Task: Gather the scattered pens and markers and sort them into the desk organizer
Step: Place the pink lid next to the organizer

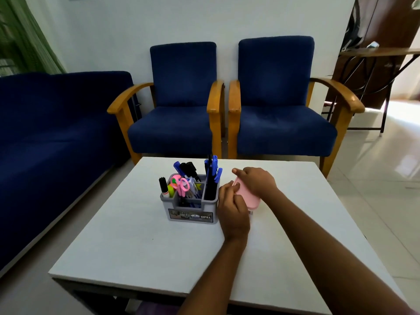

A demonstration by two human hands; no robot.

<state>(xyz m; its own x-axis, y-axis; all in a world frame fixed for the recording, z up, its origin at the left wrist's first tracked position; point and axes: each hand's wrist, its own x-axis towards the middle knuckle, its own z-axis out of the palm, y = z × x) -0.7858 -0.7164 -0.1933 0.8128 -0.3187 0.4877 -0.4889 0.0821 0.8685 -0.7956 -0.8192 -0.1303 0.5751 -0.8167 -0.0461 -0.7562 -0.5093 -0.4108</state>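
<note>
A grey desk organizer stands near the middle of the white table. It holds blue pens, black and blue markers, pink scissors, a highlighter and a black-capped marker. Just right of it, a pink case lies on the table. My right hand rests on top of the case with curled fingers. My left hand grips its near-left edge.
Two blue armchairs with wooden arms stand behind the table. A blue sofa runs along the left. Tiled floor lies to the right.
</note>
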